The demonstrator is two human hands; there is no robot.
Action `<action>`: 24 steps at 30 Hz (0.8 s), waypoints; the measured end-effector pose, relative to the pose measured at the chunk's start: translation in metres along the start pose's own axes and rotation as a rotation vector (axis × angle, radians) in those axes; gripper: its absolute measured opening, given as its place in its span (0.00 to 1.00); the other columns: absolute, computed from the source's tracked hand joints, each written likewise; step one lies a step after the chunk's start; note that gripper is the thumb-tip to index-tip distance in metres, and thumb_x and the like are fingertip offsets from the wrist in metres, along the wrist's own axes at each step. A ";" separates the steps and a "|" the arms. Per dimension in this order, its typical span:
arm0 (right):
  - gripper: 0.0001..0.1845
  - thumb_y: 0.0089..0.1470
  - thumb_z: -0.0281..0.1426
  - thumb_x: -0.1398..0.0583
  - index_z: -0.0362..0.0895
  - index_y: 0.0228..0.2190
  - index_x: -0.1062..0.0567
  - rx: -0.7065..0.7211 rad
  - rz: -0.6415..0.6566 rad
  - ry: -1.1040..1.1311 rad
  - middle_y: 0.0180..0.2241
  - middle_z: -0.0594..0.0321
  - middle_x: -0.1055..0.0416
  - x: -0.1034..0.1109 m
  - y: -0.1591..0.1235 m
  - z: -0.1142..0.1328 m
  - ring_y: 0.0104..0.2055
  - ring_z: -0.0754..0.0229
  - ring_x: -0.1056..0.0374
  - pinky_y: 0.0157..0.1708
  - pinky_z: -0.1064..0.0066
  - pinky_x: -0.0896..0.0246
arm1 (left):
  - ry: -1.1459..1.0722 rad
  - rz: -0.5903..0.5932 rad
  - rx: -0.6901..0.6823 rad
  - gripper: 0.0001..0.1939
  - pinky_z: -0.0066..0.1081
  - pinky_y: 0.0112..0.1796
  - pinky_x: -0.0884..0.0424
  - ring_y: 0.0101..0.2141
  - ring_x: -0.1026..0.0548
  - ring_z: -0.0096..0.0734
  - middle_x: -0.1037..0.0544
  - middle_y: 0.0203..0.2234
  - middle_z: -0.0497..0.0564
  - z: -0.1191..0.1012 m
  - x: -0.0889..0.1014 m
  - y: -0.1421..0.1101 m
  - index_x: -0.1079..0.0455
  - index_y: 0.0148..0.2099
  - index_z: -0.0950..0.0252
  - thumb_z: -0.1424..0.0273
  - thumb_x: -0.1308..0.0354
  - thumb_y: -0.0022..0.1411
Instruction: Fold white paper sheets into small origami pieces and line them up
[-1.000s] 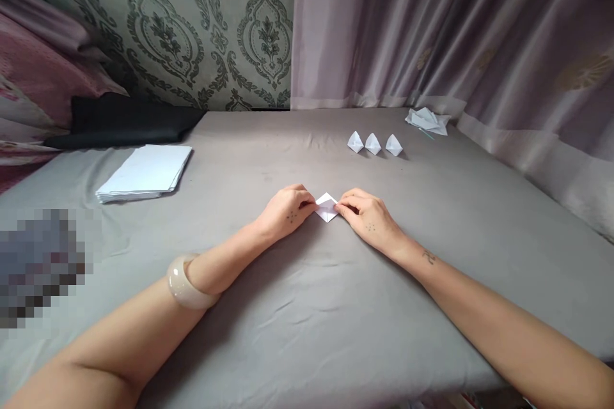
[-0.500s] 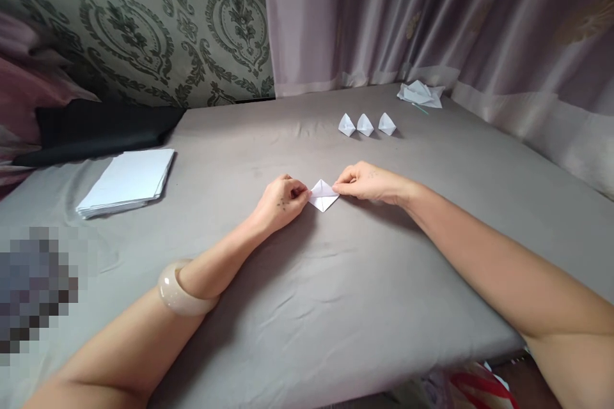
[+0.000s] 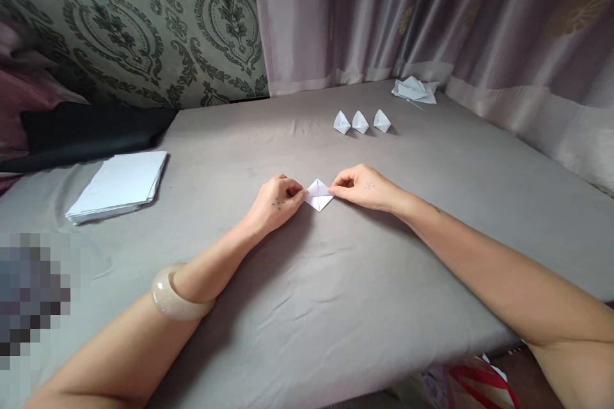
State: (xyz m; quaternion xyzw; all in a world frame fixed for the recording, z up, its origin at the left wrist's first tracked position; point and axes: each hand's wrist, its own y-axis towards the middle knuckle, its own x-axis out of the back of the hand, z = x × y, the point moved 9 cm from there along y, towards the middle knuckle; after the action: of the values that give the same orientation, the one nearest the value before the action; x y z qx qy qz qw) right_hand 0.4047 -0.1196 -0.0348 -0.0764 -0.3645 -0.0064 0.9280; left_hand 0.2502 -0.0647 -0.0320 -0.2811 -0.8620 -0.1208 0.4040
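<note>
A small white folded paper (image 3: 318,202), diamond-shaped with crease lines across its middle, is between my two hands just above or on the grey cloth. The fingertips of my left hand (image 3: 278,201) pinch its left corner. On the opposite side, my right hand (image 3: 362,186) pinches the right corner between thumb and fingers. Beyond them, three folded white paper pieces (image 3: 360,122) stand in a row. My left forearm wears a pale bangle (image 3: 177,297).
A stack of white paper sheets (image 3: 119,182) lies at the left, with a black cloth (image 3: 91,131) behind it. Loose folded papers (image 3: 415,89) and a thin greenish stick (image 3: 415,104) lie near the curtain (image 3: 307,25). A red-and-white bag (image 3: 480,383) shows below the table edge.
The view has turned, so the table things appear shifted left. My right hand has changed its angle at the paper's right corner; both hands still pinch the paper.
</note>
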 end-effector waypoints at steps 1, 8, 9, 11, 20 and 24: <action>0.12 0.50 0.40 0.40 0.44 0.27 0.23 0.004 -0.021 -0.019 0.28 0.64 0.26 0.000 -0.001 0.000 0.29 0.64 0.35 0.28 0.73 0.44 | 0.000 0.002 -0.003 0.12 0.30 0.31 0.36 0.28 0.32 0.29 0.29 0.31 0.50 0.000 0.000 0.000 0.24 0.34 0.64 0.63 0.46 0.59; 0.11 0.56 0.37 0.44 0.45 0.28 0.25 0.082 -0.148 -0.210 0.33 0.62 0.29 -0.004 -0.010 0.005 0.31 0.64 0.37 0.32 0.71 0.45 | 0.017 -0.006 -0.032 0.12 0.30 0.33 0.35 0.29 0.31 0.29 0.28 0.32 0.51 0.002 -0.001 0.001 0.26 0.34 0.65 0.63 0.47 0.60; 0.12 0.57 0.37 0.44 0.45 0.28 0.25 0.079 -0.148 -0.230 0.33 0.62 0.30 -0.005 -0.011 0.006 0.31 0.64 0.37 0.32 0.71 0.46 | 0.018 -0.009 -0.033 0.12 0.30 0.33 0.34 0.29 0.31 0.29 0.28 0.32 0.51 0.002 -0.002 0.001 0.26 0.34 0.65 0.63 0.47 0.60; 0.13 0.58 0.37 0.46 0.45 0.28 0.26 0.064 -0.153 -0.243 0.34 0.62 0.30 -0.006 -0.013 0.006 0.30 0.64 0.38 0.31 0.71 0.46 | 0.018 -0.008 -0.038 0.12 0.30 0.33 0.34 0.29 0.31 0.29 0.28 0.32 0.52 0.002 -0.002 0.001 0.26 0.34 0.65 0.64 0.47 0.60; 0.15 0.57 0.40 0.46 0.45 0.25 0.29 -0.006 -0.162 -0.245 0.33 0.63 0.30 -0.004 -0.009 0.004 0.30 0.62 0.38 0.30 0.70 0.48 | 0.092 -0.045 -0.058 0.12 0.32 0.34 0.33 0.33 0.30 0.34 0.29 0.30 0.53 -0.002 -0.006 0.000 0.30 0.30 0.65 0.68 0.51 0.62; 0.15 0.58 0.39 0.46 0.45 0.25 0.30 -0.041 -0.151 -0.281 0.33 0.62 0.30 -0.004 -0.010 0.006 0.31 0.62 0.37 0.31 0.70 0.48 | 0.087 -0.041 -0.006 0.11 0.33 0.35 0.33 0.33 0.30 0.34 0.29 0.32 0.54 0.001 -0.006 -0.001 0.31 0.30 0.65 0.67 0.50 0.61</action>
State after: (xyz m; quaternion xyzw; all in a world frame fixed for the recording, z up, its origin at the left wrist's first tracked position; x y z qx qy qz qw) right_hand 0.3967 -0.1289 -0.0314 -0.0679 -0.4954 -0.0729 0.8629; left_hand 0.2525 -0.0675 -0.0373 -0.2590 -0.8489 -0.1437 0.4377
